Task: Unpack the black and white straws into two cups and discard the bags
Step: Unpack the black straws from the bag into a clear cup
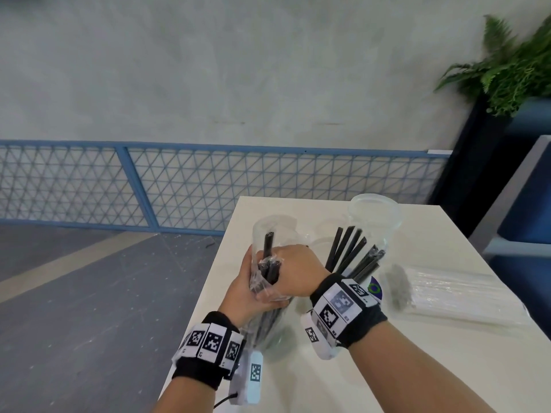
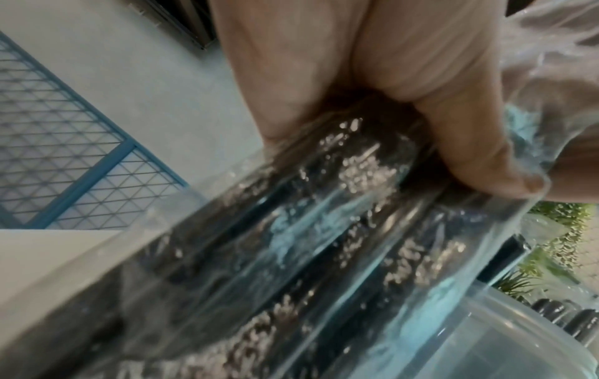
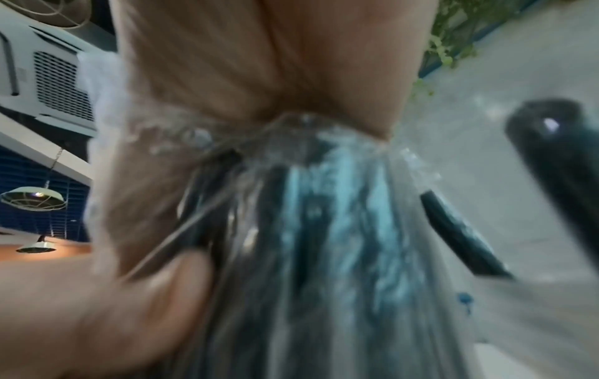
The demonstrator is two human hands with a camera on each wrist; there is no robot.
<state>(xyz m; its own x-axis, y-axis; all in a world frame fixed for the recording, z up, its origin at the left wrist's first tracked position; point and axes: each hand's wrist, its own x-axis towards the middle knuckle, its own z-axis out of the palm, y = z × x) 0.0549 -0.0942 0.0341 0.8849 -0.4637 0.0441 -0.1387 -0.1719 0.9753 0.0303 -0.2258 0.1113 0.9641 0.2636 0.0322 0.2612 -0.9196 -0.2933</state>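
Both wrists meet over the table edge — left hand point(image 1: 243, 289) and right hand point(image 1: 293, 271) clench the bag of black straws point(image 1: 269, 263).

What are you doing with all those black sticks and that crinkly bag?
A person is unpacking drinking straws at a white table. Both the left hand and the right hand grip a clear crinkly plastic bag of black straws, held just above the table. Some loose black straws already stand in a clear plastic cup. A sealed clear bag of white straws lies on the table to the right, not yet opened.
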